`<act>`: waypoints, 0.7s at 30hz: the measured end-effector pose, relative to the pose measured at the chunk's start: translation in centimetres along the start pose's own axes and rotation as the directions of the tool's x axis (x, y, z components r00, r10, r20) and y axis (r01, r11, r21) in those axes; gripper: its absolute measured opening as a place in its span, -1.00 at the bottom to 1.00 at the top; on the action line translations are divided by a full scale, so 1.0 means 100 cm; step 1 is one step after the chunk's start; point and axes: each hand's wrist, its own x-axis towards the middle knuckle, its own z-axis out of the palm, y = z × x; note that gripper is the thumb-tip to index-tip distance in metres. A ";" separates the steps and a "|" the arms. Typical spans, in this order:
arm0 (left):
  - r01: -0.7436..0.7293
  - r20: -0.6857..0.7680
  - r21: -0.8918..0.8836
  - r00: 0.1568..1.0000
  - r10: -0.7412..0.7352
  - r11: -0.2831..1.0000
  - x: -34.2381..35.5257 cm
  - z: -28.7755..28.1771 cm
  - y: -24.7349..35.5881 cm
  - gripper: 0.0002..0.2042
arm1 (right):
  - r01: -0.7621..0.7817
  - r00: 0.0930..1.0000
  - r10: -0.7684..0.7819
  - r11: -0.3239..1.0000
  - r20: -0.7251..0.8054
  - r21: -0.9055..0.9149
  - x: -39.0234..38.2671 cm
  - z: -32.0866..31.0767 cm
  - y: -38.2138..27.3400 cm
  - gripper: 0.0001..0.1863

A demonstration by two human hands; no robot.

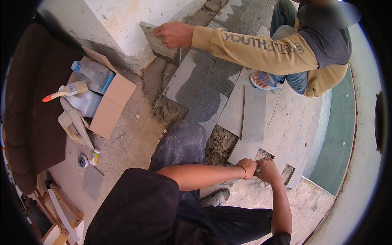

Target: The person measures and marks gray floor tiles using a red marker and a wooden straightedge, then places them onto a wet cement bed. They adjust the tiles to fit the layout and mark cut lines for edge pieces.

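Note:
My left hand (247, 168), a dark band round its wrist, is closed right beside my right hand (268, 171). The right fingers are curled too, and a small pale spot shows at them; whether it is a ring or part of a held thing I cannot tell. Anything inside either hand is hidden. Below them lie grey stone floor tiles (250, 149) with small open gaps, one gap (264, 154) just past my hands. A loose tile (253, 114) rests on top of the laid ones. Rough mortar (220, 146) shows in a larger gap by my knee.
A co-worker's hand (173, 34) holds a tile (165, 51) on edge by the white pillar (122, 28). At left, a cardboard box (112, 106) holds bottles and a paintbrush (67, 90), with a trowel-like float (75, 122) alongside. A small can (94, 157) stands nearby.

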 end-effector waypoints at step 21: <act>0.013 0.009 0.003 1.000 -0.013 1.000 0.002 0.000 -0.002 -0.78 | 0.012 1.000 -0.012 1.000 -0.005 0.018 0.003 0.000 0.001 -0.77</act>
